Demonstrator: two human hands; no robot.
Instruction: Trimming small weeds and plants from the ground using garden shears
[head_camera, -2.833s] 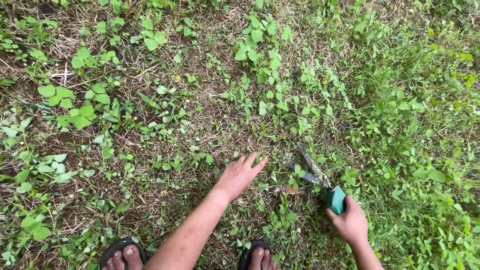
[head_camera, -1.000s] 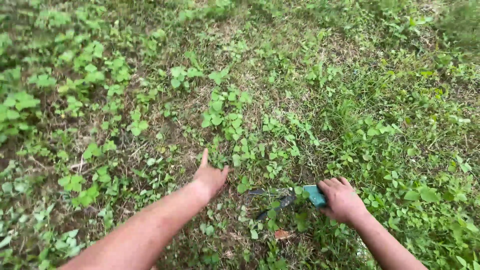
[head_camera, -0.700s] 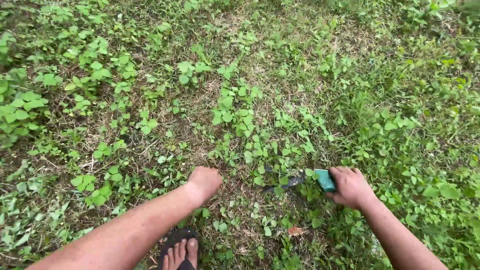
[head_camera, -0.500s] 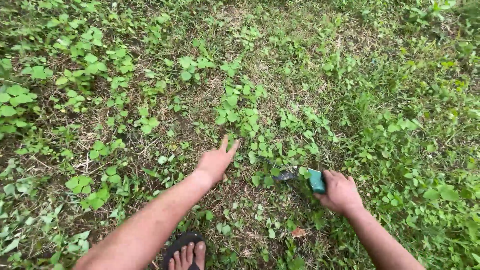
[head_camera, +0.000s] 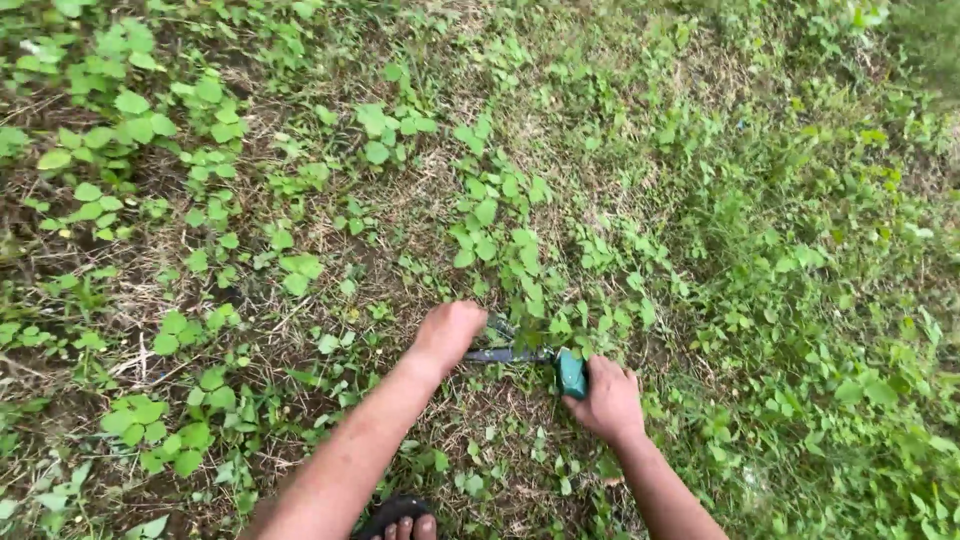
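Observation:
My right hand (head_camera: 607, 398) grips the teal handle of a pair of garden shears (head_camera: 572, 373), whose dark blades (head_camera: 505, 355) lie low over the ground and point left. My left hand (head_camera: 450, 331) is closed in a fist at the blade tips, on a clump of small green weeds (head_camera: 520, 300); what its fingers hold is hidden. Both forearms reach in from the bottom of the view. The ground under the hands is dry grass with leafy weeds.
Broad-leaved weeds (head_camera: 150, 130) spread at the left and top. Denser green growth (head_camera: 830, 300) covers the right side. My foot in a dark sandal (head_camera: 400, 520) shows at the bottom edge.
My left hand has gone from spread fingers to a closed fist at the blade tips. The shears have swung so the blades point left, near that hand.

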